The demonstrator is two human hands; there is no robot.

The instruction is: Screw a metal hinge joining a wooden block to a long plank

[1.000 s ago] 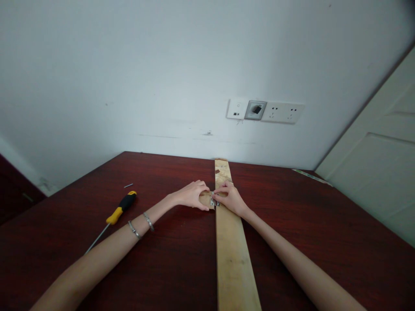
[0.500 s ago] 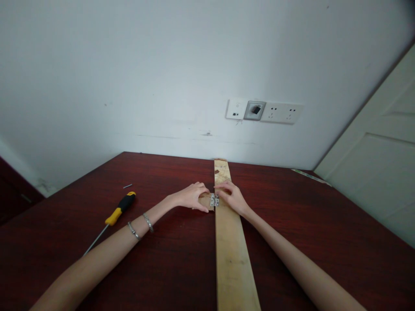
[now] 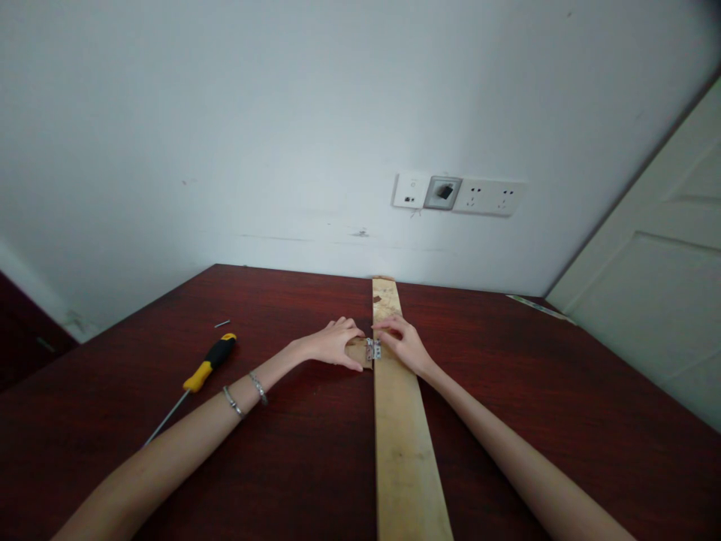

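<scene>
A small metal hinge [image 3: 373, 349] lies flat across the joint between a short wood block [image 3: 359, 355] and a long wooden plank [image 3: 402, 436]. My left hand [image 3: 332, 343] is wrapped round the block from the left, thumb on its near side and fingers on its far side. Over the plank, my right hand [image 3: 404, 342] has its thumb and fingertips drawn together at the hinge's upper end. Whatever sits in that pinch is too small to make out.
On the dark red tabletop [image 3: 270, 466], a yellow-and-black screwdriver [image 3: 211, 361] lies left of my left forearm, with a screw [image 3: 222, 324] just beyond its handle. Wall sockets [image 3: 490, 197] are above the table's back edge, and a pale door [image 3: 665, 270] stands at right.
My right fingertips have shifted very slightly at the hinge, leaving a bit more of it showing. The left hand, block and plank stay in place.
</scene>
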